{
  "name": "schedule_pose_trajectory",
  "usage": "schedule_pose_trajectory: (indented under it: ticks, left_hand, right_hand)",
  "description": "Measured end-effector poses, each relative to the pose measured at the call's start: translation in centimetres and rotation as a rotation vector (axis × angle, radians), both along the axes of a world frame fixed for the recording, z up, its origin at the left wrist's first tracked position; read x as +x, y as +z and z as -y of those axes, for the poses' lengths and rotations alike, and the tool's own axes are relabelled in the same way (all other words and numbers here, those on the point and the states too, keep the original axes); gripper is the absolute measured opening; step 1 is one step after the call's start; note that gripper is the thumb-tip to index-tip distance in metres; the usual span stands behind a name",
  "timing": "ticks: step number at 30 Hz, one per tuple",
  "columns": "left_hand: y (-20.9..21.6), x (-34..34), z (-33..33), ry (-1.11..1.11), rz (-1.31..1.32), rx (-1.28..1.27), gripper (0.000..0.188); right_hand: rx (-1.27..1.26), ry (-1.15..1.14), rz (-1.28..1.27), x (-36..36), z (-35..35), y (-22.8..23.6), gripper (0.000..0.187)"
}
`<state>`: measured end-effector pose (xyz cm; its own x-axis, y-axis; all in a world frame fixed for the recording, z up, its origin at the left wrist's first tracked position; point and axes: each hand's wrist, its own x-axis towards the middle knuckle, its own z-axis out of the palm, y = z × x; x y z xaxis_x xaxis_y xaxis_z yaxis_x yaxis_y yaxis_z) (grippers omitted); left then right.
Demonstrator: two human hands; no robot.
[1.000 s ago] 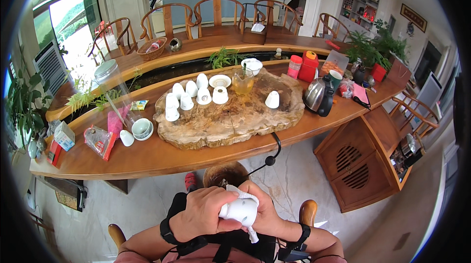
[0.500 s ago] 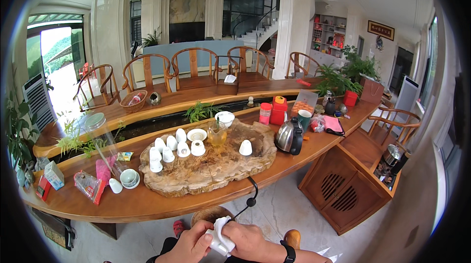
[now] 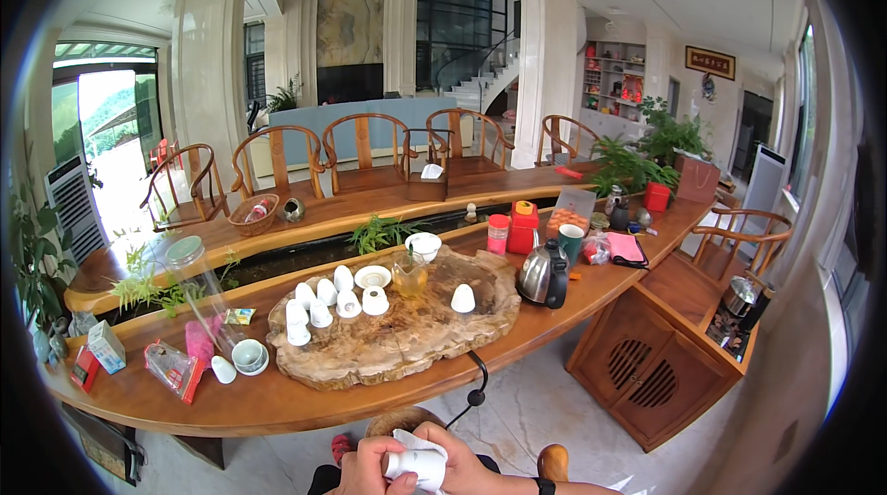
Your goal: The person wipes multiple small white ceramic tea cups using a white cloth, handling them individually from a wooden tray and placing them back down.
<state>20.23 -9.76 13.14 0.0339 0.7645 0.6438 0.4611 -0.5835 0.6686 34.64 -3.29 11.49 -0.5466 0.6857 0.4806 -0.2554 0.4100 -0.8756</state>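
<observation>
Low in front of me, at the near side of the table, my left hand [image 3: 370, 465] has its fingers closed round a small white cup [image 3: 418, 470]. Wrapped about the cup's far side is a white tissue [image 3: 416, 442], gripped by my right hand [image 3: 469, 464]. The cup lies tilted on its side between both hands, and part of it is hidden by fingers. Ahead of them, several white cups [image 3: 348, 304] stand upside down on the rough wooden tea tray [image 3: 370, 370]. One lone cup [image 3: 463, 299] is further right, near a glass pitcher [image 3: 409, 281] of yellowish tea.
A steel kettle [image 3: 543, 275] stands right of the tray, by a red canister [image 3: 524, 229]. At the left are stacked bowls [image 3: 249, 356], a tall clear tube [image 3: 199, 287] and packets [image 3: 171, 370]. A wooden cabinet [image 3: 637, 366] is at the right; a black hose [image 3: 478, 384] hangs off the table's edge.
Both hands have dropped slightly. The cup has turned, with its end now toward the left, and the tissue is pressed against it. The view has tilted upward.
</observation>
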Motion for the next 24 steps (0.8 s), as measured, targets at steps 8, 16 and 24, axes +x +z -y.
schedule_pose_trajectory:
  ticks: [8, 16, 24]
  left_hand:
    - [-0.8, -0.6, -1.2, 0.078, 0.007, -0.272, 0.032]
    - [-0.9, -1.0, -1.9, 0.036, -0.14, 0.039, 0.038]
    - [0.2, -1.0, -1.5, 0.04, -0.113, -0.263, 0.025]
  right_hand:
    - [0.423, -0.274, 0.199, 0.3, -0.2, 1.1, 0.022]
    - [-0.053, -0.101, 0.16, 0.5, -0.7, 0.0, 0.025]
    - [-0.018, -0.112, 0.219, 0.0, -1.5, -3.7, 0.027]
